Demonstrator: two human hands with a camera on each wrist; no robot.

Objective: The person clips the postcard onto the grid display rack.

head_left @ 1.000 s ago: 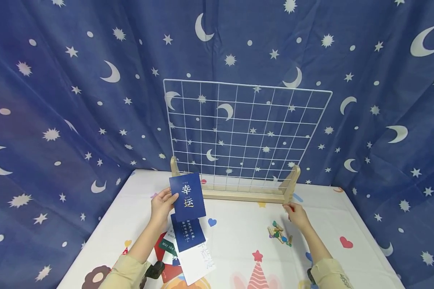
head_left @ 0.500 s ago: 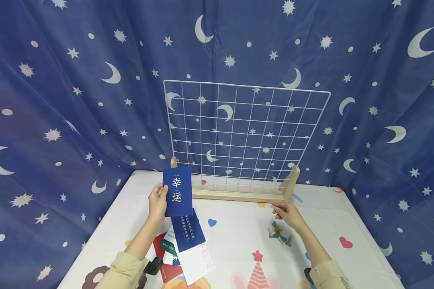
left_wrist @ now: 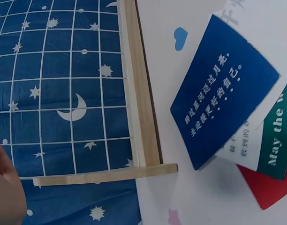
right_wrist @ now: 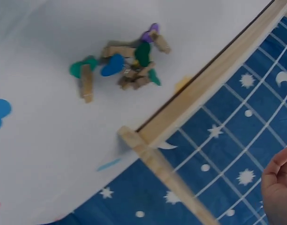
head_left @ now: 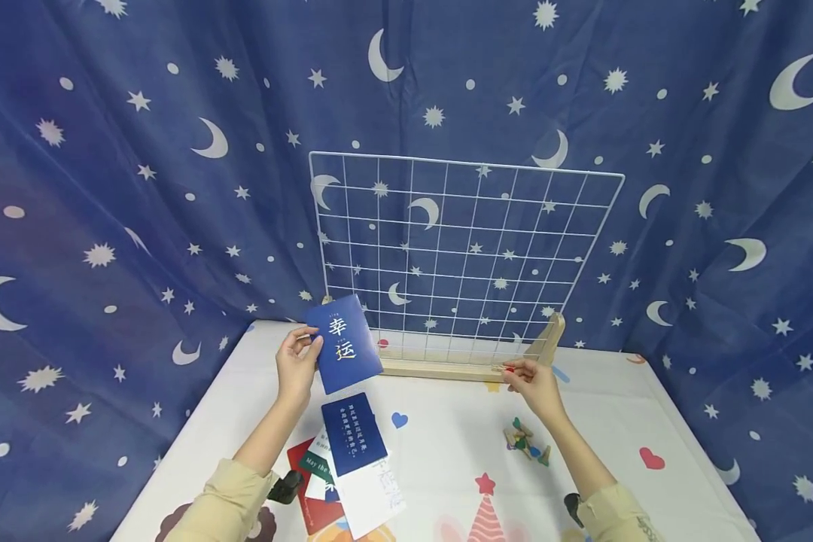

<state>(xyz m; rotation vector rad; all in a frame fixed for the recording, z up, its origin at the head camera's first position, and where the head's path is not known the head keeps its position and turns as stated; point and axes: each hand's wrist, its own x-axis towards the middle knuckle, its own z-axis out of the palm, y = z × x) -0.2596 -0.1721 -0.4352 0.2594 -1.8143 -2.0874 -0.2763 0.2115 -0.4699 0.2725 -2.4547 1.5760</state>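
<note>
My left hand (head_left: 296,367) pinches a blue card (head_left: 345,345) by its left edge, thumb in front. The card is raised and tilted before the lower left corner of a white wire grid panel (head_left: 467,162). Further right, my right hand (head_left: 537,388) pinches a small wooden clothespin (head_left: 506,369) with a red ornament, near the panel's wooden base (head_left: 440,369). In the left wrist view only part of the left hand (left_wrist: 6,187) shows, and the card is out of sight. The right hand (right_wrist: 280,190) appears at the right edge of its wrist view, its clothespin hidden.
Under the left forearm lies an overlapping pile of cards: a blue card (head_left: 354,435) on top, then white, green and red ones. Several clothespins with coloured ornaments (right_wrist: 129,61) lie heaped left of the right forearm. A patterned curtain (head_left: 176,188) hangs behind the white-covered table (head_left: 440,436).
The left hand has lifted the blue card up toward the grid panel and tilted it. My right hand has moved left and slightly up with the clothespin, along the wooden base.
</note>
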